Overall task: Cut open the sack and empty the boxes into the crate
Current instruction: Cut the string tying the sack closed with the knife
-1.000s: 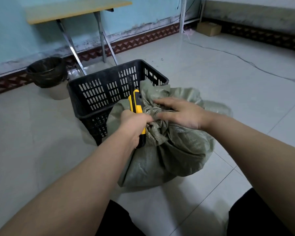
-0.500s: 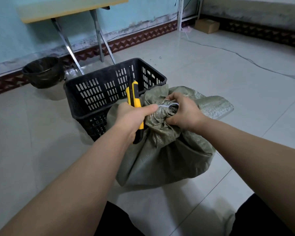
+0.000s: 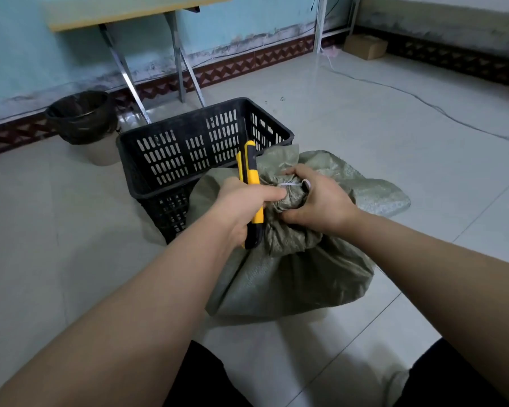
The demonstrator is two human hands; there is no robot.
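Right hand [image 3: 321, 201] clamps the sack [image 3: 291, 274] at its tied neck; left hand [image 3: 241, 210] grips a yellow utility knife [image 3: 252, 183] beside it. The sack, against the crate [image 3: 206, 148], looks soft, limp, probably weighty; hold below the tie

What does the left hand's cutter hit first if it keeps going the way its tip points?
The left hand holds the yellow cutter tip up and away. Straight on, the tip probably passes into the black crate, meeting its far wall; depth is unclear. The sack neck lies to its right.
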